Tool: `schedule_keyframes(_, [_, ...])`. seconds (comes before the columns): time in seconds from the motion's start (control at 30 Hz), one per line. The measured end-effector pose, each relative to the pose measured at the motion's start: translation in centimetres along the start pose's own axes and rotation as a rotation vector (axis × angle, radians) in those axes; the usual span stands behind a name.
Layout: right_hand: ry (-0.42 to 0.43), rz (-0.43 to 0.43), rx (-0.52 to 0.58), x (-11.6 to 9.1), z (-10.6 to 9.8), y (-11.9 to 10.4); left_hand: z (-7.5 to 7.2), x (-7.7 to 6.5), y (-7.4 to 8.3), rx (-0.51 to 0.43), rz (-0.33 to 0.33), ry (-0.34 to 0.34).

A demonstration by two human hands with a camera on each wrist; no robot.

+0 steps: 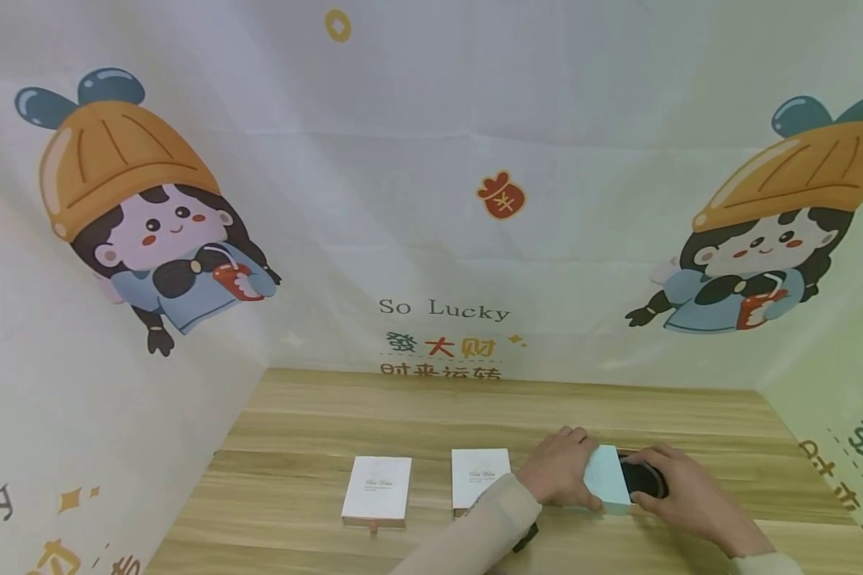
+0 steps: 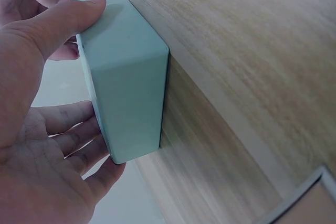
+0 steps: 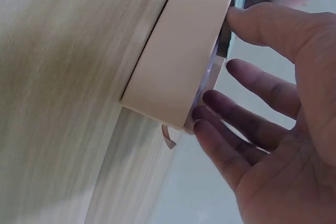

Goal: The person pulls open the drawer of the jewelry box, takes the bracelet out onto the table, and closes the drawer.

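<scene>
A mint-green box sleeve (image 1: 607,479) lies on the table at the right, its peach drawer (image 3: 176,56) slid partly out, with a small ribbon tab on the end. My left hand (image 1: 562,467) grips the sleeve, the thumb on the near side and the fingers reaching over its top and far side. In the open drawer a dark rounded object (image 1: 647,481) is visible; its kind is unclear. My right hand (image 1: 690,493) spans this object, thumb at its near edge and fingertips at the far edge. The fingers partly hide it.
Two white boxes with printed lids stand to the left, one box (image 1: 377,489) farther off and another box (image 1: 479,473) partly behind my left sleeve. The wooden table (image 1: 295,431) meets a printed cloth backdrop (image 1: 590,200) at the back and sides.
</scene>
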State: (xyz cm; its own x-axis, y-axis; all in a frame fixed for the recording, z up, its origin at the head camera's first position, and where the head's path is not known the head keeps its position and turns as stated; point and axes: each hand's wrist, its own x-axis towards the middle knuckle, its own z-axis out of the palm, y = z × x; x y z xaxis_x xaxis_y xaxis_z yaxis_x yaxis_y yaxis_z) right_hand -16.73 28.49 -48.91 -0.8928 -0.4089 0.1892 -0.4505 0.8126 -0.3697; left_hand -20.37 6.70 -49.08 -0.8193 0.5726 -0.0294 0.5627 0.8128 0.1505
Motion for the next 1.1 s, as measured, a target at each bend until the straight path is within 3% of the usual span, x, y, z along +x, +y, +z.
schedule_keyframes(0.6, [-0.239, 0.063, -0.021, 2.8, -0.8, -0.9, -0.1, 0.1, 0.0, -0.030, -0.019, -0.016])
schedule_keyframes(1.1, [-0.211, 0.064, -0.006, 2.7, -0.8, -0.5, -0.1, 0.1, 0.2, -0.023, -0.019, -0.029])
